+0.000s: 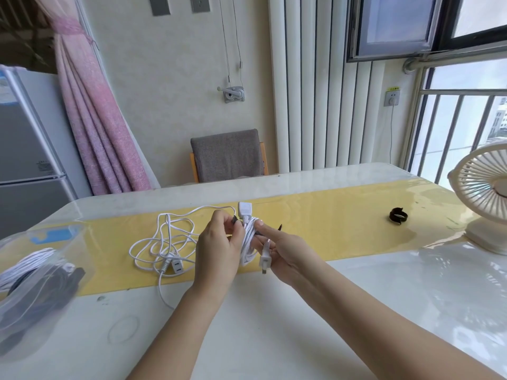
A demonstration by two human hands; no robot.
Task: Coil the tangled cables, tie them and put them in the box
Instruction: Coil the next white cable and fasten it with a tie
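Coil [248, 241] was gripped in your right hand [288, 253] so loops couldn't spring loose; left hand [216, 242] pinched the black strap [234, 220] end, prob to wrap it round.

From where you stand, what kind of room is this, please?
Probably a room in a home: a fridge, a tied-back pink curtain and a padded chair behind the table.

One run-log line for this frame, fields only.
step: tying | left hand: pinches black strap | right hand: holds coiled cable | tangled cable: on table | box: far left
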